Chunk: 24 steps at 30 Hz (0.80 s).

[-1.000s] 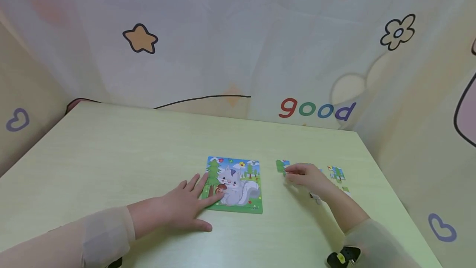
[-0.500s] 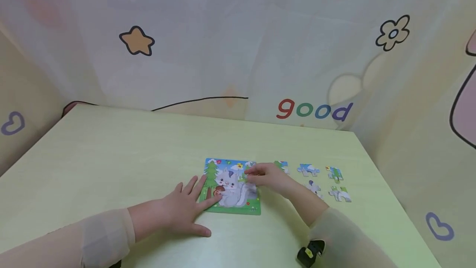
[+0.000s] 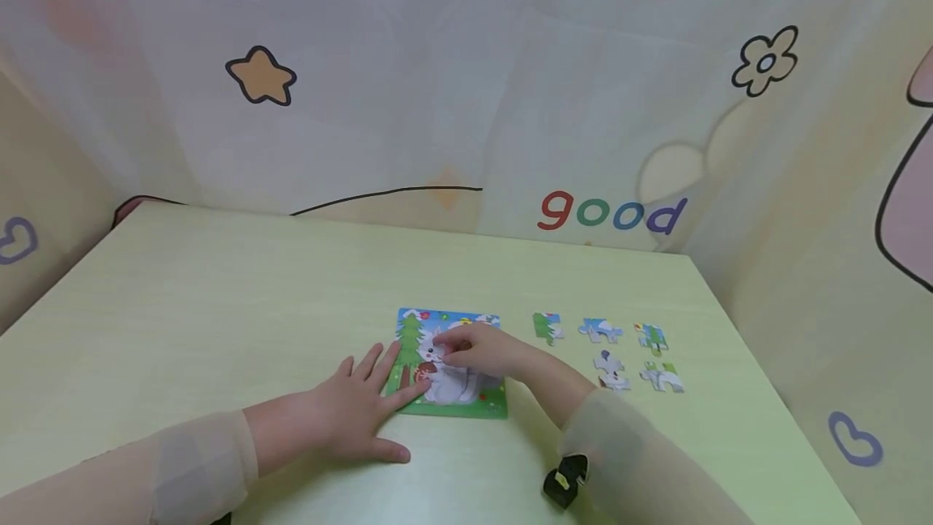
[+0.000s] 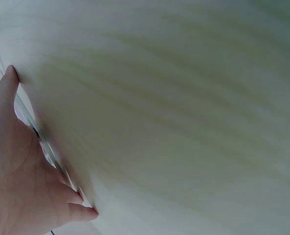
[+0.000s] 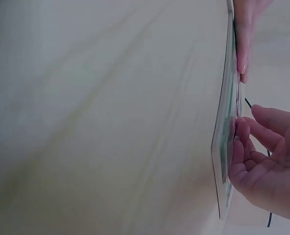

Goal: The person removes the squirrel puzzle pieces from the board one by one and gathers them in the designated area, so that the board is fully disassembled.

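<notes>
A squirrel puzzle board [image 3: 466, 403] lies on the pale green table [image 3: 219, 306]. My left hand [image 3: 357, 407] lies flat, its fingertips pressing the board's left edge; the left wrist view shows the palm [image 4: 17, 186] beside the board's thin edge [image 4: 42, 142]. My right hand [image 3: 470, 351] is over the squirrel's head, curled fingers and thumb pinching at a piece set in the board. In the right wrist view those fingertips [image 5: 238, 128] touch the board [image 5: 225, 147], and a left fingertip [image 5: 242, 54] presses farther along.
Several loose puzzle pieces lie in two rows right of the board, among them a tree piece [image 3: 547, 327], a cloud piece [image 3: 600, 330] and a white piece [image 3: 662, 377]. A printed curtain hangs close behind and to the right. A black wrist device [image 3: 564, 480] sits low.
My right hand left a tree piece on the table at the right, then moved left onto the puzzle board. The left hand stayed put.
</notes>
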Available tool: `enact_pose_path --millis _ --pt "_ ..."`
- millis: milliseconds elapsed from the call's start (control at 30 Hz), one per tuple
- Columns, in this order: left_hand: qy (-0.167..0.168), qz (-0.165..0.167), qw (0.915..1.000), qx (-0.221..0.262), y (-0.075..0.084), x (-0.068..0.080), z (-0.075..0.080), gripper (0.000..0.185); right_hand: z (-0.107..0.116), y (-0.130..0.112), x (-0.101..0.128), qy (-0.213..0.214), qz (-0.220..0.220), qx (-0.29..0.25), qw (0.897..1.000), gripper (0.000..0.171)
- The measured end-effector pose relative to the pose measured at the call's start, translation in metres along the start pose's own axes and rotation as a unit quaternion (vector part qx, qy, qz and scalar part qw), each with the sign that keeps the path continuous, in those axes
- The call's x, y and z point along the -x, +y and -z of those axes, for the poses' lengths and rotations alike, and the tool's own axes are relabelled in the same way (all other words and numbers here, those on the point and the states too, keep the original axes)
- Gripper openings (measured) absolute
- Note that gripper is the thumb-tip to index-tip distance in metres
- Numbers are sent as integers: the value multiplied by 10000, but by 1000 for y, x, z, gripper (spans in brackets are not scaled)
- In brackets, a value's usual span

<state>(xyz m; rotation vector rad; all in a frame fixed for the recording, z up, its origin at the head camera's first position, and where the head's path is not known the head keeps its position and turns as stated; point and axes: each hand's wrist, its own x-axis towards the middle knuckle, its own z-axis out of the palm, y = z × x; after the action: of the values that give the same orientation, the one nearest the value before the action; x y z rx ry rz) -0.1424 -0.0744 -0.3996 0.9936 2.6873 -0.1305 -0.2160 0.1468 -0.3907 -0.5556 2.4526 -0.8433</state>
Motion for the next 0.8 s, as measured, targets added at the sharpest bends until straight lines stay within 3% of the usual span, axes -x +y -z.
enact_pose_path --millis 300,800 --pt "17 -59 9999 99 -2 3 1 84 1 -6 -5 -71 -175 -103 9998 31" --pt "5 -57 9996 270 1 4 6 83 -2 -14 -11 339 -190 -522 9979 15"
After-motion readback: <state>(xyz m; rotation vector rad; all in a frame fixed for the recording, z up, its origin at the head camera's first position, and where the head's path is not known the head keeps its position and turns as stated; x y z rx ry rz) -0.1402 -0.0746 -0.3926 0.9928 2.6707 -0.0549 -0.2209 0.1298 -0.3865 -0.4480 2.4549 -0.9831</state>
